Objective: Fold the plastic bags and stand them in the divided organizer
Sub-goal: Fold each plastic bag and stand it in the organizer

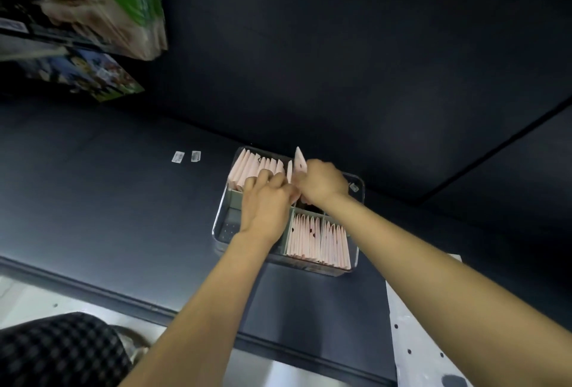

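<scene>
Two hands over the organizer: right hand pinches a folded pink bag, left hand beside it parts the standing bags. Next, probably slot it upright into that gap.

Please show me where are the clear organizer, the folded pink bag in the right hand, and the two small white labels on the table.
clear organizer (358,233): head view, right wall.
folded pink bag (299,161): head view, upper tip above the right hand.
small white labels (178,157): head view, middle of the left label.

Both hands over clear divided organizer, right hand apparently pinching folded pink bag, left hand blurred
</scene>
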